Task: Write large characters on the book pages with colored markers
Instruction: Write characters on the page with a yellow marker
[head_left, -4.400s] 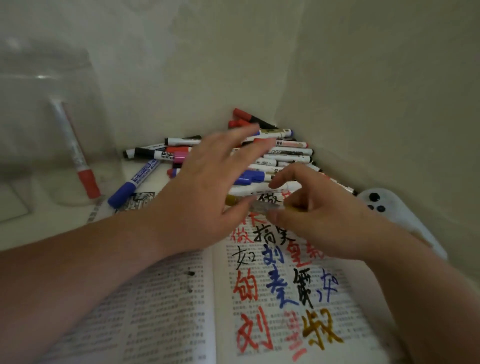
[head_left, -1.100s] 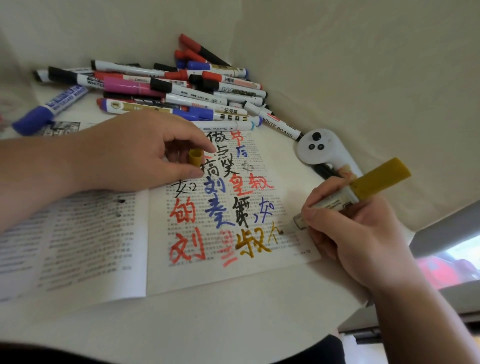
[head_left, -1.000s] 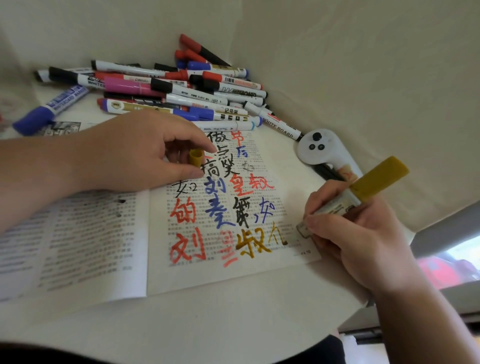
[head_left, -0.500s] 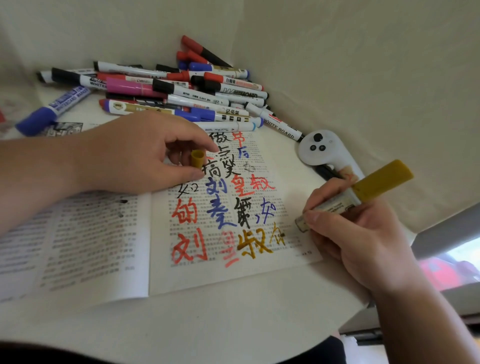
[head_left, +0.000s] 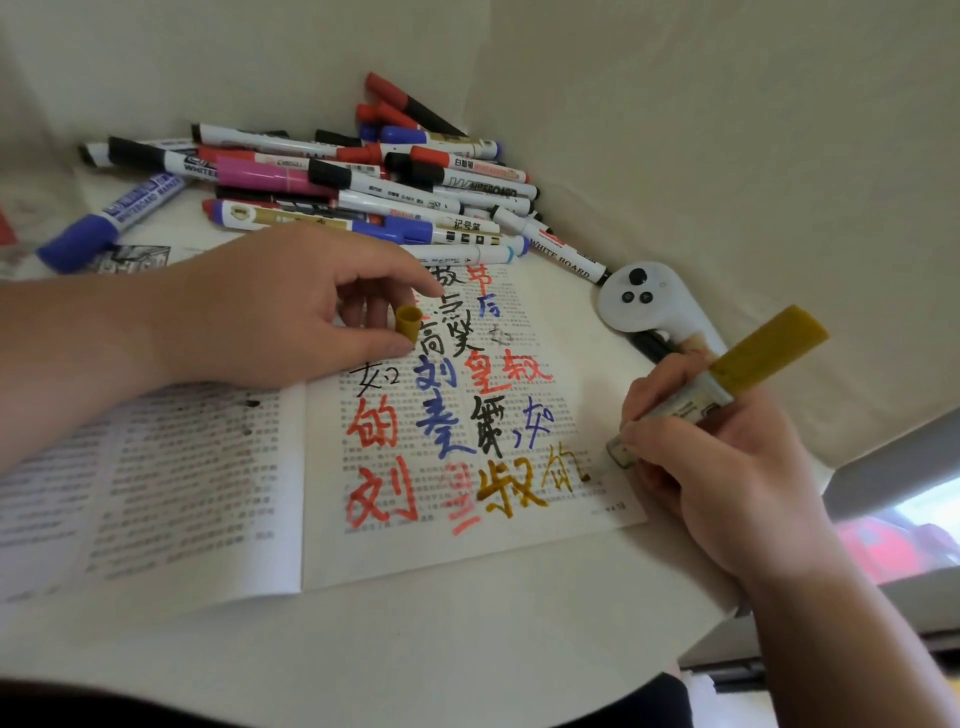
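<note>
Writing with the gold marker (head_left: 727, 387), the right hand (head_left: 727, 467) is clamped around its barrel, tip at the lower right edge of the open book (head_left: 322, 545), which lies flat on the tabletop (head_left: 415, 634). The left hand (head_left: 270, 306) presses the page while pinching the marker's gold cap (head_left: 408, 323). Fresh gold strokes sit just beside the writing hand, so a dragged palm could likely smear them; little margin remains, and the tip might run off the paper. No container is visible; spare markers (head_left: 363, 187) lie loose.

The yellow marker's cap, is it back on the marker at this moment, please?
No, the cap is pinched in the left hand, apart from the yellow marker in the right hand.
</note>
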